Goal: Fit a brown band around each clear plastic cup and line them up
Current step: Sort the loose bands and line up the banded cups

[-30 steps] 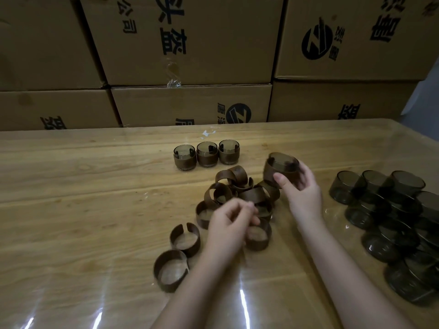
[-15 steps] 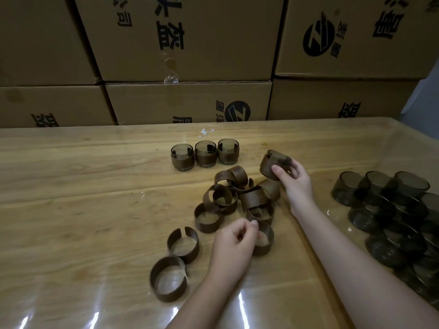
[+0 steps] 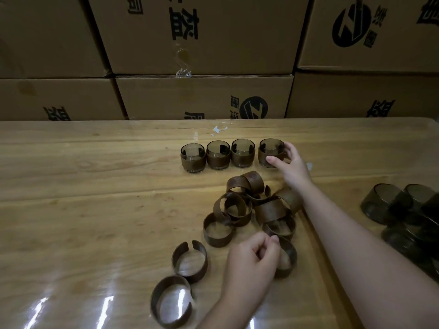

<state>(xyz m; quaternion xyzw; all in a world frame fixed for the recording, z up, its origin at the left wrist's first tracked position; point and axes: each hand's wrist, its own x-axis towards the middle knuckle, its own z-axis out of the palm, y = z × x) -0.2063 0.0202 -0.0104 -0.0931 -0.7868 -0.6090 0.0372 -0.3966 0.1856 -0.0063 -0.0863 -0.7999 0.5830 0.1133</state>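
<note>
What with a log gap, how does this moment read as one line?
right hand: grips fourth banded cup | left hand: curled at loose band, grip unclear

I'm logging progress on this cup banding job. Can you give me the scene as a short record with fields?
Row: four banded cups, upright, far middle of the table
Right grip: holds the fourth cup at the row's right end
Left grip: fingers curled at the rim of the near band, seemingly pinching it
Loose bands: a pile in the middle, two separate bands at near left
Unbanded cups: clustered at the right edge
Backdrop: stacked cardboard boxes
</note>
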